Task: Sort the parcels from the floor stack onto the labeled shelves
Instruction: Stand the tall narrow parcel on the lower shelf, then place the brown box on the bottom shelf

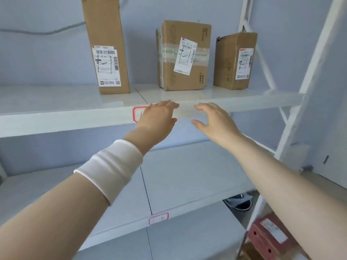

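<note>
White metal rack [308, 87] fills the frame, uprights and diagonal brace at right. Upper shelf [56, 102] runs across mid-frame, lower shelf [187, 175] sits below it, centre to lower left. Three cardboard parcels stand upright on the upper shelf, each with a white shipping label facing the camera: tall parcel [106, 44] upper left of centre with its top cut off by the frame edge, taped parcel [185, 55] at top centre, and small parcel [234, 61] to its right with a torn top corner. All three are apart from one another. Both forearms reach up from the bottom of the frame. Left hand [156, 117] and right hand [214, 119] sit side by side in front of the upper shelf's front lip, fingers straight and spread, holding nothing; contact with the lip can't be told. White wristband [112, 167] on the left forearm. Red box [268, 235] at lower right, low beside the rack. Dark shoe [238, 202] shows under the lower shelf. Red-bordered upper tag [136, 114] on the upper lip is partly covered by the left hand; lower tag [158, 218] is on the lower lip, text unreadable.
</note>
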`<state>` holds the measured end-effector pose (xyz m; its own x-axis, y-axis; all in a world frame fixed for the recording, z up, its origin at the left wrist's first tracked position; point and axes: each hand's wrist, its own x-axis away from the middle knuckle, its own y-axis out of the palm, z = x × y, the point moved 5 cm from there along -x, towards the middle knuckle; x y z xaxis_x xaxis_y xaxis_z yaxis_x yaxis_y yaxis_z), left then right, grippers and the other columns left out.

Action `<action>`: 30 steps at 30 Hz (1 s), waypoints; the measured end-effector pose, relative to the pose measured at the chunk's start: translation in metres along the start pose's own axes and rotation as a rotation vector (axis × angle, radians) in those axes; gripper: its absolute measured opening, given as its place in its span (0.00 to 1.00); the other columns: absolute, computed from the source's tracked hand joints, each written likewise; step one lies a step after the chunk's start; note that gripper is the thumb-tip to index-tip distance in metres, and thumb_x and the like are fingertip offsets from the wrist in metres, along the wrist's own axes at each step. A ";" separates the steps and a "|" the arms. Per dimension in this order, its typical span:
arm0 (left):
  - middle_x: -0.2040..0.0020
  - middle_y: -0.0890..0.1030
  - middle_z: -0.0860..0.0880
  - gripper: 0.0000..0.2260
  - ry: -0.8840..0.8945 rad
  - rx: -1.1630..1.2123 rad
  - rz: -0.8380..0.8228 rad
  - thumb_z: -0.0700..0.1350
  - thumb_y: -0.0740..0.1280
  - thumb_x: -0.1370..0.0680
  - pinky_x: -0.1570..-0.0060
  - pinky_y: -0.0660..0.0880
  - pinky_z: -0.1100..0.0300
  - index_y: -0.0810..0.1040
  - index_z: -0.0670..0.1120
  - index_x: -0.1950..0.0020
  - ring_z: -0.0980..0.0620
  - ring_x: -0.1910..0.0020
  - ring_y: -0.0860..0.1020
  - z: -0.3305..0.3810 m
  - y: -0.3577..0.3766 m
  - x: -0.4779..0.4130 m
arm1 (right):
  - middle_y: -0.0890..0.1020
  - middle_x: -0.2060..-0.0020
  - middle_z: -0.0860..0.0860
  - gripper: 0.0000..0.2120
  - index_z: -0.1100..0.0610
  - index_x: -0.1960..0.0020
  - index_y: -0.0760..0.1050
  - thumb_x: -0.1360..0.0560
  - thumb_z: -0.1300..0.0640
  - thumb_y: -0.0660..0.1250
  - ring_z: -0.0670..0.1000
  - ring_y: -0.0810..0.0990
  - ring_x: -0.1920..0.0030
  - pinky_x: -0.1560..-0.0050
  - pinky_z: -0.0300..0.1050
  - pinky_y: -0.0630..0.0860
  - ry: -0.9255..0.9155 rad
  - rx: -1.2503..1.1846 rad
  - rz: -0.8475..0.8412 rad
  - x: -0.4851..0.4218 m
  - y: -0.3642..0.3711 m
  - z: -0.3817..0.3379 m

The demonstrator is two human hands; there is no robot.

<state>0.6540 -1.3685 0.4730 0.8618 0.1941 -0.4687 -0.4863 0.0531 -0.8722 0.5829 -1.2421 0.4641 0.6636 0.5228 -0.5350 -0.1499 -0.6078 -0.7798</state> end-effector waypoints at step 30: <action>0.38 0.77 0.48 0.16 0.451 0.378 -0.754 0.47 0.59 0.20 0.48 0.71 0.62 0.69 0.49 0.32 0.48 0.42 0.77 0.438 0.388 0.063 | 0.70 0.32 0.51 0.23 0.55 0.29 0.66 0.23 0.50 0.63 0.51 0.68 0.31 0.35 0.44 0.65 1.131 0.015 -0.214 0.382 -0.050 0.447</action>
<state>0.4559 -0.9069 0.1662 0.9034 -0.4118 0.1194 0.2730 0.3378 -0.9008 0.5156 -0.7450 0.1533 0.9534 -0.2253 0.2004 0.0415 -0.5603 -0.8272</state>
